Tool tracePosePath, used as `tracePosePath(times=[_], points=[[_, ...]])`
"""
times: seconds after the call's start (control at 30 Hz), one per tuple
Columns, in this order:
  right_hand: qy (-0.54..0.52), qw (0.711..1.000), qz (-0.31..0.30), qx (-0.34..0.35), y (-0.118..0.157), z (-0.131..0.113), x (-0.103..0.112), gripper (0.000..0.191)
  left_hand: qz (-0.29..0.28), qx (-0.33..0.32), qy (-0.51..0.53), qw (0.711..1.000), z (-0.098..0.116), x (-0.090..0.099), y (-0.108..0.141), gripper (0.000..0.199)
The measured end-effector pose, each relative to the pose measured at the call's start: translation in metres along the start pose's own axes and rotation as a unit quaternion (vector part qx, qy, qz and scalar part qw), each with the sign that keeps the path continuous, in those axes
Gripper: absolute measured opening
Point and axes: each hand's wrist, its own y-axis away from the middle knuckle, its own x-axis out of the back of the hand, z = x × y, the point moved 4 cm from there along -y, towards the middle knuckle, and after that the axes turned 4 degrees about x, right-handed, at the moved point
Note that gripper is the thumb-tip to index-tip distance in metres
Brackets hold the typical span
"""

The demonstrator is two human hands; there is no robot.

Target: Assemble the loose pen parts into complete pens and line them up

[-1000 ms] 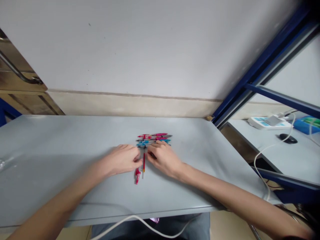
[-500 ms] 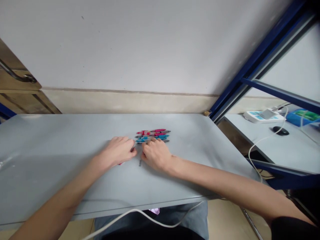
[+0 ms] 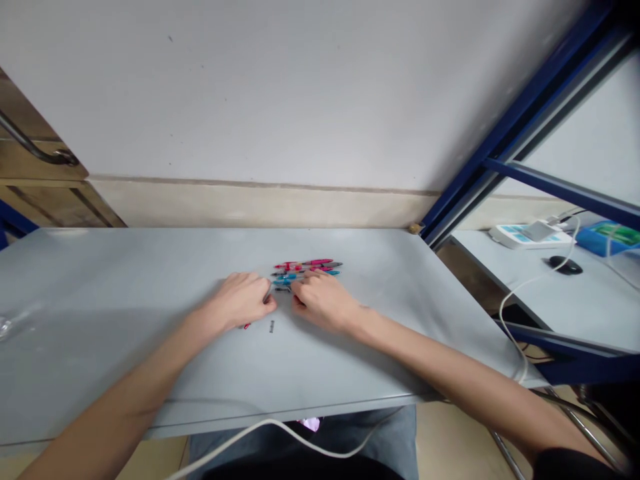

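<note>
My left hand (image 3: 245, 300) is closed just above the table, with a thin pen-like piece (image 3: 268, 292) showing at its fingertips. Under its palm a small red tip (image 3: 247, 326) peeks out. My right hand (image 3: 323, 299) is closed too, knuckles up, at the near side of a row of pens; its fingers hide whatever it grips. A dark pen end (image 3: 283, 289) pokes out to its left. Pink pens (image 3: 320, 261) and a blue pen (image 3: 284, 280) lie side by side beyond it. Between the hands and nearer me lies a small dark spring-like piece (image 3: 271, 327).
Crumpled clear plastic (image 3: 6, 327) lies at the left of the grey table (image 3: 150, 267). A white cable (image 3: 280, 427) hangs across the front. To the right, behind a blue frame (image 3: 500, 147), are a black mouse (image 3: 565, 265) and a white box (image 3: 530, 235).
My right hand has shifted slightly right, opening a wider gap from my left hand and uncovering the dark spring-like piece. My left hand has barely moved.
</note>
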Motion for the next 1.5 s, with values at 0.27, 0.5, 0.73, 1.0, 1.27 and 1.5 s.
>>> tracePosePath(times=[0.27, 0.5, 0.73, 1.0, 1.27, 1.5], points=[[-0.142, 0.98, 0.127, -0.06, 0.016, 0.022, 0.019, 0.02, 0.005, -0.006, -0.037, 0.999, 0.006, 0.0, 0.001, 0.027], [-0.527, 0.808, 0.205, -0.164, 0.03, 0.038, 0.0, 0.034, 0.055, 0.014, -0.019, 0.998, 0.023, 0.006, 0.004, 0.026], [-0.693, 0.644, 0.264, -0.187, 0.027, 0.045, -0.002, 0.031, 0.257, -0.131, 0.091, 0.953, 0.032, -0.003, 0.013, 0.026], [-0.699, 0.595, 0.34, -0.207, 0.029, 0.053, -0.006, 0.021, 0.326, -0.177, 0.16, 0.915, 0.036, 0.003, 0.018, 0.021], [-0.644, 0.639, 0.377, -0.186, 0.033, 0.053, 0.001, 0.024, 0.312, -0.196, 0.163, 0.915, 0.037, 0.002, 0.015, 0.026], [-0.618, 0.692, 0.34, -0.155, 0.032, 0.042, 0.005, 0.021, 0.249, -0.148, 0.234, 0.928, 0.036, 0.001, 0.014, 0.025]])
